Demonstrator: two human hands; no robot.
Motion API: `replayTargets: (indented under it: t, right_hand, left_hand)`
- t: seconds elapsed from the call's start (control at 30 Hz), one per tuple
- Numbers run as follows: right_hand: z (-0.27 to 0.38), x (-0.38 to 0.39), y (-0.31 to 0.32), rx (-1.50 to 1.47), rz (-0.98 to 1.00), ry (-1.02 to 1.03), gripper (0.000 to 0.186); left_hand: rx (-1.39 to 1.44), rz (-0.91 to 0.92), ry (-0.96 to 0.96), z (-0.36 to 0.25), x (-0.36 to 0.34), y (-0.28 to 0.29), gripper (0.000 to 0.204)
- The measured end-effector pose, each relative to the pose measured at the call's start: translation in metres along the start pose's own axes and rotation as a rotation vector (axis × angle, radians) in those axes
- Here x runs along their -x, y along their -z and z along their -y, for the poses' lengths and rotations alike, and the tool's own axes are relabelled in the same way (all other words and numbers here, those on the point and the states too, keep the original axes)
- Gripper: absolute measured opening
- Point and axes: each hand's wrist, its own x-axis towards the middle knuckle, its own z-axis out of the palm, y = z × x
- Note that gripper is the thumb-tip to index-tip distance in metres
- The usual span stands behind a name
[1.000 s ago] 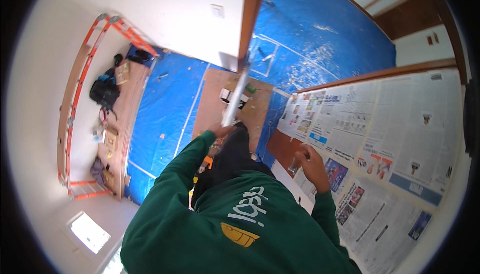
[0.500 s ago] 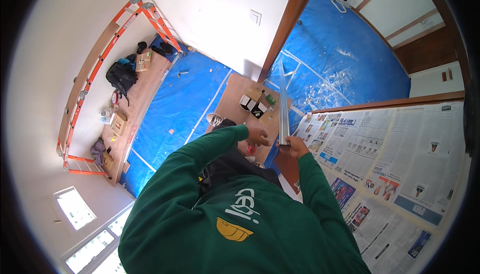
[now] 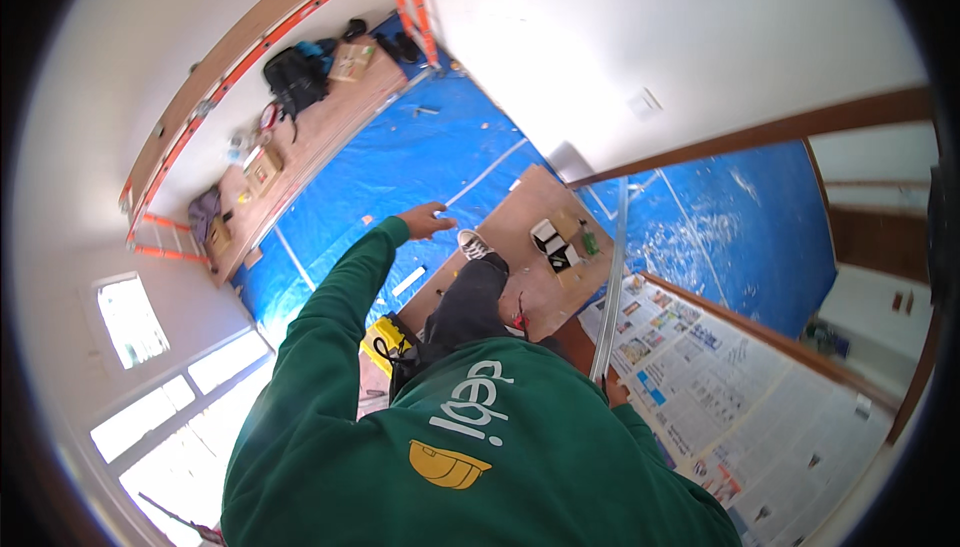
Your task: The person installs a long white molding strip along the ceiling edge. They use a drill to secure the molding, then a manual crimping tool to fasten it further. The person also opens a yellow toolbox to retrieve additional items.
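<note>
A long silvery metal profile (image 3: pixel 612 297) slants from my right side out towards the doorway. Its near end meets my right hand (image 3: pixel 617 390), which is closed on it and partly hidden by the sleeve and the bar. My left hand (image 3: pixel 428 220) is stretched out to the left over the blue sheet. Its fingers are apart and hold nothing. Beyond the left hand, a shoed foot (image 3: pixel 474 244) of mine rests on the brown board (image 3: pixel 500 282). By my left hip is a yellow and black thing (image 3: pixel 383 345), partly covered by my clothing.
Blue plastic sheeting (image 3: pixel 430 147) covers the floor. An open box with black contents (image 3: pixel 556 244) and a green bottle (image 3: pixel 589 239) stand on the board. Newspaper (image 3: pixel 740 387) lies on the right. An orange ladder (image 3: pixel 270 42), a black backpack (image 3: pixel 296 80) and cardboard boxes (image 3: pixel 262 169) line the left wall.
My left hand has moved away from the bar and out to the left. My right hand has drawn back closer to my body with the metal profile. The view has turned.
</note>
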Motion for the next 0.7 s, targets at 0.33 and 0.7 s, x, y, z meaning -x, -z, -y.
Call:
replayTargets:
  t: [0.33, 0.7]
  right_hand:
    - [0.105, -0.033, -0.041, 0.215, 0.103, 0.06, 0.032]
    - [0.251, -0.077, -0.098, 0.524, 0.31, 0.116, 0.044]
  left_hand:
    - [0.432, -0.276, 0.491, 0.242, 0.172, -0.019, 0.078]
    - [0.854, -0.153, 0.65, 0.203, 0.23, -0.226, 0.065]
